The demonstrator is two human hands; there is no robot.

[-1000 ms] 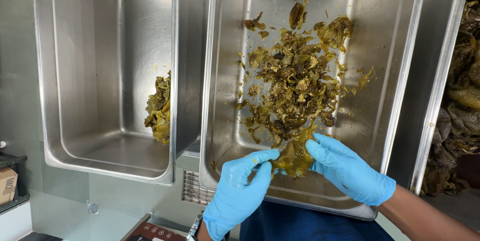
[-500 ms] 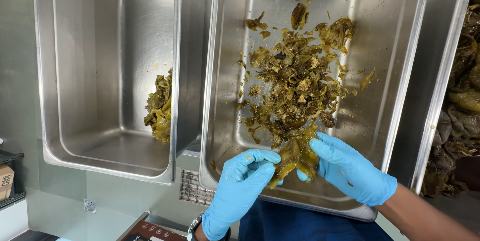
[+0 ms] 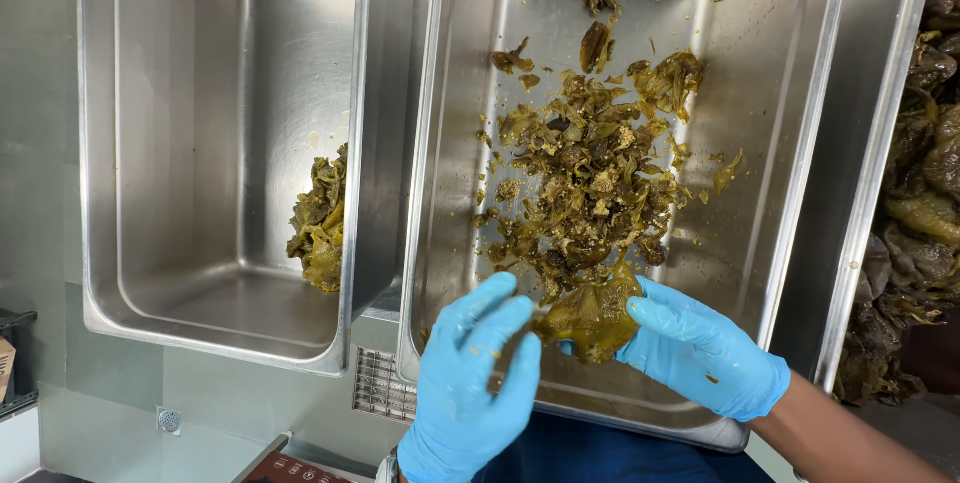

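Both my hands wear blue gloves. My right hand (image 3: 705, 353) and my left hand (image 3: 470, 383) hold a soft olive-green cooked pepper (image 3: 592, 315) between their fingers, over the near end of a deep steel pan (image 3: 800, 173). A spread heap of wet green pepper scraps and seeds (image 3: 585, 173) lies on that pan's bottom just beyond my fingers. The left hand's fingers curl round the pepper's left side; the right hand's thumb and fingers pinch its right side.
A second deep steel pan (image 3: 170, 143) stands to the left with a small pile of peeled green peppers (image 3: 320, 223) against its right wall. More dark roasted peppers (image 3: 920, 193) are heaped at the far right edge. A floor drain (image 3: 168, 421) shows below.
My hands have drawn the pepper slightly toward me, out of the heap. The left hand's fingers have closed further round it. The pans have not moved.
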